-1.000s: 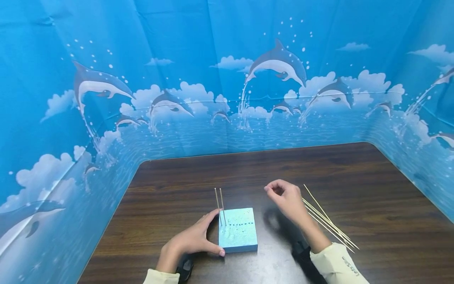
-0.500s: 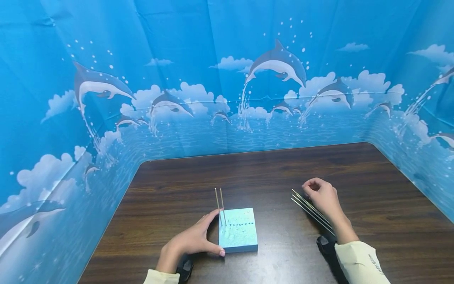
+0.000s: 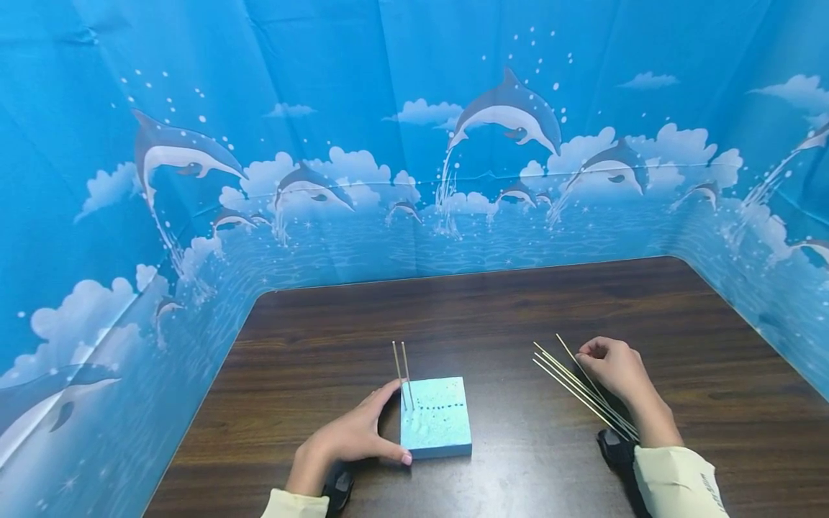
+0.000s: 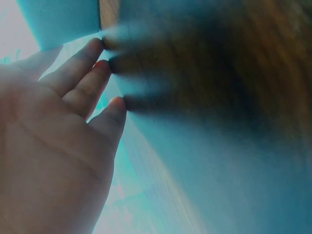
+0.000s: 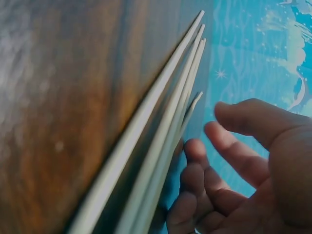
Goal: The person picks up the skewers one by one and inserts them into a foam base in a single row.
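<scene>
A light-blue foam block with a row of small dark holes lies on the table. Two thin wooden skewers stand upright near its back left corner. My left hand grips the block's left side, thumb at the front corner and index finger at the back one. In the left wrist view, the fingers reach toward the block. Several loose skewers lie to the right. Beside them hovers my right hand. Its thumb and index finger are apart in the right wrist view, nothing visible between them.
The dark wood-grain table is bordered by a blue dolphin-print curtain at the back and sides. A black wrist strap shows under the left wrist, and another under the right.
From near the block, my right hand has moved right, past the loose skewers to their right side, and slightly closer to me. My left hand and the block have stayed put.
</scene>
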Demonstrator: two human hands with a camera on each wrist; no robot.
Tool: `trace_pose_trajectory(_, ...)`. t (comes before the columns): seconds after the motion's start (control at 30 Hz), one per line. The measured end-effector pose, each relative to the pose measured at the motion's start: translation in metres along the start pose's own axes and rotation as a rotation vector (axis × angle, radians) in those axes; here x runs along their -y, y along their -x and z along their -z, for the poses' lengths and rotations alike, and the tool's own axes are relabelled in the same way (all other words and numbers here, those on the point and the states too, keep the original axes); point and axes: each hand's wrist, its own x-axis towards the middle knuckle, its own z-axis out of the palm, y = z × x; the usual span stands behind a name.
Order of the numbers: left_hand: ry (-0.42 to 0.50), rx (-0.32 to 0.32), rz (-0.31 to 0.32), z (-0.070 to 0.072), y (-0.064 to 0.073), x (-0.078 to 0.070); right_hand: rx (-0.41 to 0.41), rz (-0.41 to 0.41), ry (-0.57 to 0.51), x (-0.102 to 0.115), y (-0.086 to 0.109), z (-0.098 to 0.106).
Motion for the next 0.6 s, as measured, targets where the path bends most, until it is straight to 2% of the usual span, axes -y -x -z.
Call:
trace_pose_trajectory(0.27, -0.010, -0.006, -0.004, -0.0002, -0.0002, -0.0001, 0.097, -0.055, 0.028, -0.0020, 0.0028, 0.0041)
trace_pose_trajectory(0.47, -0.017, -0.011, -0.001, -0.0003, -0.0002, 0.0000, 0.103, -0.063, 0.064, -0.0028, 0.0010, 0.0068)
trace_pose_trajectory(0.6, -0.011, -0.004, 0.002, -0.0008, -0.0003, 0.0002, 0.100, -0.058, 0.047, -0.0032, 0.0014, 0.0069)
